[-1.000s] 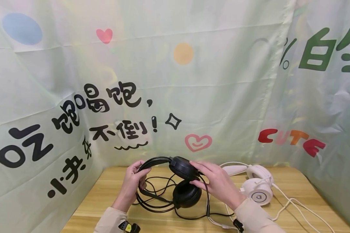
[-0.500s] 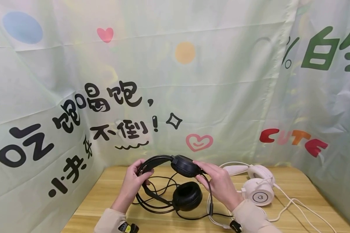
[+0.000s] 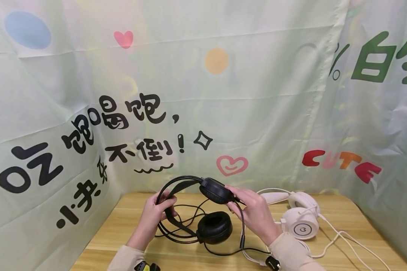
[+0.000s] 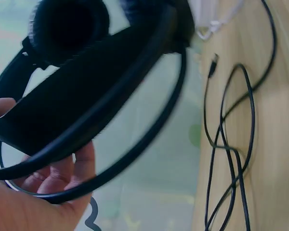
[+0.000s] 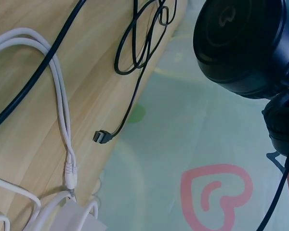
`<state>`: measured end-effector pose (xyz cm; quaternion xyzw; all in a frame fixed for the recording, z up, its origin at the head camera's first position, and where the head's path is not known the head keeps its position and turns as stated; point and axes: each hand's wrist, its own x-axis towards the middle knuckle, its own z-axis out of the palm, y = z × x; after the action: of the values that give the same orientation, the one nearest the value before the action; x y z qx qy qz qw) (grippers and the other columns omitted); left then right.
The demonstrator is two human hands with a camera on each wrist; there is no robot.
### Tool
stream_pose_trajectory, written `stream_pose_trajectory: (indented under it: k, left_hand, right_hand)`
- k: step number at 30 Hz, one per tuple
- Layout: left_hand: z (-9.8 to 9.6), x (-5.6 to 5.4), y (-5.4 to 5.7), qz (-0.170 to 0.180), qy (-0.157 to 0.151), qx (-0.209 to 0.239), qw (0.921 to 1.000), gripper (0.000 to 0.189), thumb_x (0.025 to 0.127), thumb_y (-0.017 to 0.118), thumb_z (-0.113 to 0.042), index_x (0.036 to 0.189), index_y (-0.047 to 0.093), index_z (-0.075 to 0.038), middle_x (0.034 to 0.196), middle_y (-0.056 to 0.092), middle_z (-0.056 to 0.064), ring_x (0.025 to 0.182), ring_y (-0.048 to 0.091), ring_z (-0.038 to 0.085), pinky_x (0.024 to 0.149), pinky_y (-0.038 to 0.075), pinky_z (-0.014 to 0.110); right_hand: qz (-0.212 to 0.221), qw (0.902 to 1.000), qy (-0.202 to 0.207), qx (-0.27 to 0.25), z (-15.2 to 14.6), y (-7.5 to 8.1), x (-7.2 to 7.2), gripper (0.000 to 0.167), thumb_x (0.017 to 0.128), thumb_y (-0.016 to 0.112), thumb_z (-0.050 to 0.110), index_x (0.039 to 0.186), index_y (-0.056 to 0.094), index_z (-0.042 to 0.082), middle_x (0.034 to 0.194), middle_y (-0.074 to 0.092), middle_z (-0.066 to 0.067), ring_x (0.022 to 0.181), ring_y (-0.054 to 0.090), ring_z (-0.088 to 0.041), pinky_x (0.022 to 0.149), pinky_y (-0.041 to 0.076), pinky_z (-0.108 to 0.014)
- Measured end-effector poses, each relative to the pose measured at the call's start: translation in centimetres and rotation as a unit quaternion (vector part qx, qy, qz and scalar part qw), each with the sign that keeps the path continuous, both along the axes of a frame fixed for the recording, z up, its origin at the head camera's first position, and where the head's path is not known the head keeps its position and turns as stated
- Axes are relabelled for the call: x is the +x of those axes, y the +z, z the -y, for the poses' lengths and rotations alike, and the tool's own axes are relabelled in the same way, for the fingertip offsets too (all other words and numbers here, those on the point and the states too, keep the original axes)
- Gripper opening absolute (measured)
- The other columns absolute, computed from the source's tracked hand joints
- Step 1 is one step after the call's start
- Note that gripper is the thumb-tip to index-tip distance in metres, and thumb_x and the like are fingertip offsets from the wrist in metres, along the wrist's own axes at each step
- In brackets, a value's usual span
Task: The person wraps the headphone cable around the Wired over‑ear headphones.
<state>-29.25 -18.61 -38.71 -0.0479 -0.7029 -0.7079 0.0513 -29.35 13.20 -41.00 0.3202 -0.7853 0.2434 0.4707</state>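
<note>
A black over-ear headset (image 3: 214, 228) is raised above the wooden table, one ear cup higher than the other. My left hand (image 3: 152, 213) holds its headband on the left, thumb on the near side. Curled fingers (image 4: 62, 173) show behind the band (image 4: 86, 91) in the left wrist view. On the right, my right hand (image 3: 252, 211) grips the upper ear cup (image 3: 217, 191) between thumb and fingers. From that cup hangs a black cable. In the right wrist view an ear cup (image 5: 241, 43) fills the upper right corner, and most of the hand is out of frame.
White headphones (image 3: 301, 227) lie to the right on the table (image 3: 98, 248), their white cables trailing toward the front edge. Loops of black cable (image 4: 241, 159) lie behind the black headset, with a USB plug (image 5: 102, 137) at one end. A printed cloth (image 3: 264, 124) hangs behind.
Both hands have tilted the black headset: the upper ear cup has risen slightly and the gap between the two cups has widened. The white headphones lie still.
</note>
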Motion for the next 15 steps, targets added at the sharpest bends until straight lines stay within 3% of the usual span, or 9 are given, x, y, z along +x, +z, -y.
stream_pose_trajectory:
  k: [5, 11, 15]
  left_hand:
    - [0.1, -0.1, -0.2, 0.024, 0.009, 0.02, 0.9995, 0.012, 0.098, 0.07, -0.012, 0.093, 0.059, -0.009, 0.068, 0.054, 0.001, 0.059, 0.058, 0.019, 0.063, 0.058, 0.033]
    - [0.2, -0.2, -0.7, 0.023, 0.044, -0.003, 0.9988, 0.033, 0.098, 0.071, -0.012, 0.077, 0.047, -0.014, 0.057, 0.04, -0.002, 0.049, 0.043, 0.014, 0.054, 0.046, 0.028]
    - [0.3, -0.2, -0.8, 0.034, 0.052, 0.008, 0.998, 0.039, 0.099, 0.069, -0.012, 0.073, 0.04, -0.015, 0.056, 0.034, -0.005, 0.048, 0.035, 0.012, 0.051, 0.038, 0.026]
  right_hand:
    - [0.004, 1.0, -0.004, 0.006, 0.5, -0.2, 0.1, 0.045, 0.091, 0.085, 0.027, 0.131, 0.075, 0.01, 0.114, 0.082, -0.009, 0.099, 0.079, -0.024, 0.082, 0.066, -0.042]
    - [0.014, 0.9999, 0.008, 0.004, 1.2, -0.2, 0.3, 0.045, 0.089, 0.087, 0.026, 0.13, 0.076, 0.011, 0.117, 0.082, -0.007, 0.1, 0.079, -0.024, 0.085, 0.065, -0.042]
    - [0.019, 0.9998, 0.002, 0.011, 1.5, -0.4, 0.3, 0.045, 0.089, 0.087, 0.027, 0.129, 0.077, 0.011, 0.116, 0.082, -0.006, 0.1, 0.079, -0.022, 0.084, 0.065, -0.041]
